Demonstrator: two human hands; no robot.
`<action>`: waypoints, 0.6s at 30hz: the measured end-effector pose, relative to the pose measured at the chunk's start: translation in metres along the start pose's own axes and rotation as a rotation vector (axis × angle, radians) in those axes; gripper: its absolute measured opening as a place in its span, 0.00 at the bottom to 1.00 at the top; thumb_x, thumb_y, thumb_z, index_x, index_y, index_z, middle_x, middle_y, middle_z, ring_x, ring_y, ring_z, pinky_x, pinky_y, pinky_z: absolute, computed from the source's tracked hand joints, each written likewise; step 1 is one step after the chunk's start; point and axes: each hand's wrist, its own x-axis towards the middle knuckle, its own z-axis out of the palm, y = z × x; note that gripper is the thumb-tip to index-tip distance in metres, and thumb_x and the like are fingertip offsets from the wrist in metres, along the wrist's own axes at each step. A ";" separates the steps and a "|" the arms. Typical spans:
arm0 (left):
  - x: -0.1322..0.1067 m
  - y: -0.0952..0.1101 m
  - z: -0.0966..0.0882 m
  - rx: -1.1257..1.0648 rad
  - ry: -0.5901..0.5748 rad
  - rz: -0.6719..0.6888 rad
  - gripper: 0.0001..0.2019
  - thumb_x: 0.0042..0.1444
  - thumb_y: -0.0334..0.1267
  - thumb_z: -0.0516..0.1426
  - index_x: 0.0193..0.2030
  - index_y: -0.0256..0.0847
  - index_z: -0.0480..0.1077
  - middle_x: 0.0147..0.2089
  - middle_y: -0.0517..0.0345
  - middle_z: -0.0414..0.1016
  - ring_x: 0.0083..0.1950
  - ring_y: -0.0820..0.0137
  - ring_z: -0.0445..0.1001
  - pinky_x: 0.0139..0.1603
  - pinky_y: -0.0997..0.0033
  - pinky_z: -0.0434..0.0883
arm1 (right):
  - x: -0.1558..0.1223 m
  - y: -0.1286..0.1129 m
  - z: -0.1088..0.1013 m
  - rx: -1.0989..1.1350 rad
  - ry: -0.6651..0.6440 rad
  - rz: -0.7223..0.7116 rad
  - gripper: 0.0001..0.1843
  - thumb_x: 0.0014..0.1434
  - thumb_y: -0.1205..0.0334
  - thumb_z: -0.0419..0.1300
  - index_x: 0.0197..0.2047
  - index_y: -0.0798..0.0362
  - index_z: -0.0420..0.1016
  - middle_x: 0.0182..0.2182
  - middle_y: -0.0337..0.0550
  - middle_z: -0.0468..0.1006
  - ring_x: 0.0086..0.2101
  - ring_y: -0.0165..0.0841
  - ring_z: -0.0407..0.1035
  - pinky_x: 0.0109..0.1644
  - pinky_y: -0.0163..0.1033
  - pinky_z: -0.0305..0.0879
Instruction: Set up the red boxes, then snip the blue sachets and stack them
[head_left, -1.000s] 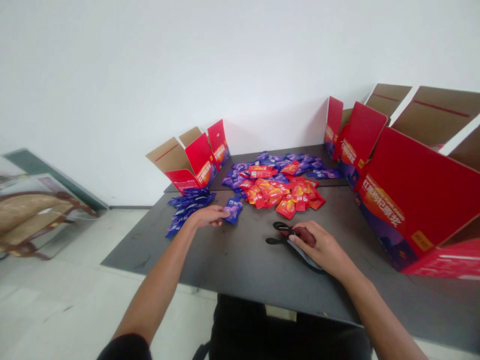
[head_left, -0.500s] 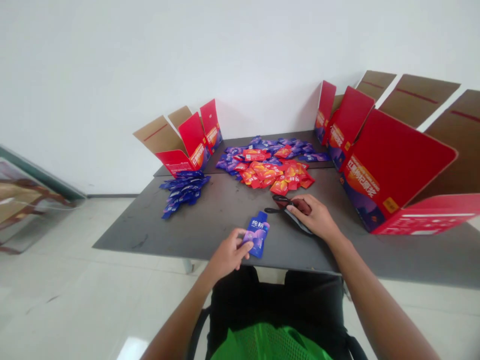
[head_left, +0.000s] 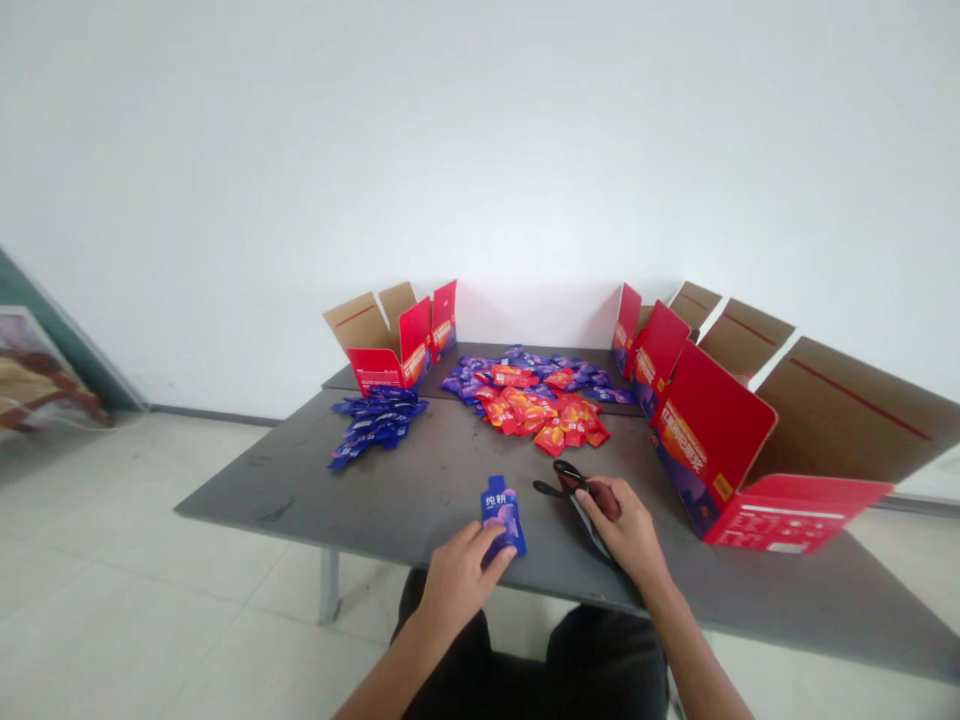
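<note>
Near the table's front edge, my left hand (head_left: 466, 568) has its fingers and thumb closed on the lower part of a blue sachet (head_left: 496, 500) with a narrow neck and white lettering. The sachet's printed face is up and its neck points away from me. To the right, my right hand (head_left: 626, 525) grips a dark pouch-like item (head_left: 592, 528) with black loops and a reddish-brown part. Its exact kind is unclear, as the fingers cover much of it. Beyond both hands lies a pile of red sachets (head_left: 544, 415) against a heap of blue-purple sachets (head_left: 472, 378).
Overlapping blue sachets (head_left: 375, 425) lie at the left of the grey table (head_left: 300, 500). Behind them stand open red cartons (head_left: 379, 368). More open cartons (head_left: 810, 510) line the right side, flaps raised. A white wall (head_left: 480, 180) rises behind the table.
My view has tilted up, so the table sits lower. My left hand has turned palm-down over the blue sachet, which now points more straight ahead. My right hand still holds the dark item.
</note>
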 end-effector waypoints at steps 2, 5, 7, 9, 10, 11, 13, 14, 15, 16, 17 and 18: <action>-0.008 0.003 0.004 0.009 0.103 0.129 0.17 0.68 0.51 0.58 0.58 0.50 0.77 0.48 0.49 0.79 0.45 0.59 0.80 0.44 0.63 0.77 | 0.003 0.002 0.001 -0.007 0.020 -0.005 0.22 0.67 0.40 0.60 0.51 0.50 0.76 0.45 0.48 0.81 0.45 0.43 0.77 0.53 0.49 0.72; -0.019 0.007 0.007 0.014 0.153 0.249 0.20 0.66 0.50 0.61 0.62 0.53 0.75 0.55 0.48 0.77 0.51 0.56 0.78 0.49 0.58 0.77 | 0.007 0.004 0.003 -0.006 0.040 -0.027 0.22 0.67 0.40 0.60 0.50 0.49 0.77 0.44 0.48 0.81 0.45 0.44 0.77 0.52 0.49 0.74; -0.022 0.007 0.009 0.028 0.163 0.281 0.20 0.66 0.49 0.61 0.63 0.52 0.74 0.58 0.48 0.77 0.54 0.56 0.76 0.50 0.56 0.76 | 0.009 0.005 0.003 -0.004 0.045 -0.032 0.21 0.67 0.40 0.60 0.49 0.49 0.77 0.44 0.48 0.82 0.45 0.43 0.78 0.51 0.49 0.74; -0.022 0.006 0.012 0.038 0.179 0.305 0.19 0.68 0.49 0.59 0.62 0.49 0.75 0.56 0.48 0.78 0.54 0.56 0.76 0.50 0.56 0.75 | 0.009 0.005 0.003 -0.003 0.052 -0.033 0.21 0.66 0.39 0.61 0.48 0.48 0.78 0.43 0.47 0.82 0.43 0.43 0.78 0.50 0.48 0.75; -0.022 0.005 0.013 0.036 0.188 0.314 0.18 0.69 0.49 0.59 0.61 0.48 0.75 0.55 0.48 0.79 0.54 0.56 0.76 0.50 0.55 0.75 | 0.009 0.005 0.002 -0.002 0.058 -0.035 0.22 0.66 0.39 0.61 0.48 0.48 0.78 0.42 0.47 0.82 0.43 0.43 0.78 0.49 0.49 0.75; -0.022 0.004 0.014 0.030 0.195 0.321 0.18 0.69 0.50 0.58 0.60 0.47 0.76 0.55 0.48 0.79 0.54 0.57 0.76 0.50 0.56 0.74 | 0.009 0.005 0.002 -0.002 0.063 -0.037 0.22 0.65 0.39 0.61 0.48 0.49 0.78 0.42 0.47 0.82 0.43 0.43 0.78 0.50 0.49 0.75; -0.021 0.002 0.016 0.012 0.201 0.328 0.18 0.70 0.51 0.57 0.59 0.46 0.77 0.54 0.49 0.80 0.53 0.58 0.77 0.50 0.56 0.73 | 0.010 0.003 0.001 -0.002 0.065 -0.041 0.23 0.65 0.38 0.61 0.48 0.49 0.78 0.42 0.48 0.82 0.43 0.43 0.78 0.51 0.50 0.75; -0.021 0.001 0.017 0.001 0.207 0.332 0.18 0.70 0.51 0.57 0.58 0.46 0.77 0.54 0.49 0.80 0.53 0.58 0.77 0.50 0.56 0.73 | 0.010 0.003 0.001 -0.005 0.061 -0.041 0.23 0.65 0.38 0.61 0.48 0.49 0.77 0.43 0.48 0.82 0.44 0.43 0.78 0.51 0.50 0.75; -0.020 0.000 0.018 -0.009 0.214 0.338 0.18 0.70 0.51 0.57 0.58 0.46 0.77 0.54 0.49 0.80 0.52 0.59 0.77 0.50 0.57 0.73 | 0.010 0.002 0.001 -0.008 0.056 -0.039 0.24 0.65 0.38 0.61 0.49 0.50 0.77 0.43 0.48 0.82 0.44 0.43 0.77 0.52 0.50 0.75; -0.020 -0.001 0.019 -0.017 0.225 0.345 0.18 0.70 0.51 0.57 0.58 0.45 0.77 0.54 0.49 0.80 0.52 0.59 0.77 0.50 0.57 0.73 | 0.010 0.002 0.001 -0.012 0.052 -0.036 0.24 0.65 0.38 0.60 0.49 0.50 0.77 0.43 0.48 0.82 0.44 0.43 0.77 0.52 0.50 0.74; -0.020 -0.001 0.020 -0.023 0.240 0.349 0.17 0.70 0.51 0.57 0.57 0.45 0.78 0.54 0.49 0.80 0.52 0.59 0.77 0.51 0.57 0.73 | 0.010 0.002 0.000 -0.015 0.049 -0.033 0.24 0.65 0.38 0.60 0.49 0.50 0.77 0.44 0.48 0.82 0.44 0.43 0.77 0.52 0.50 0.74; -0.020 -0.002 0.021 -0.025 0.255 0.353 0.17 0.70 0.51 0.57 0.57 0.45 0.78 0.53 0.49 0.80 0.52 0.59 0.77 0.51 0.56 0.73 | 0.010 0.002 0.000 -0.019 0.048 -0.029 0.24 0.65 0.38 0.60 0.49 0.50 0.77 0.44 0.48 0.82 0.44 0.43 0.77 0.52 0.50 0.74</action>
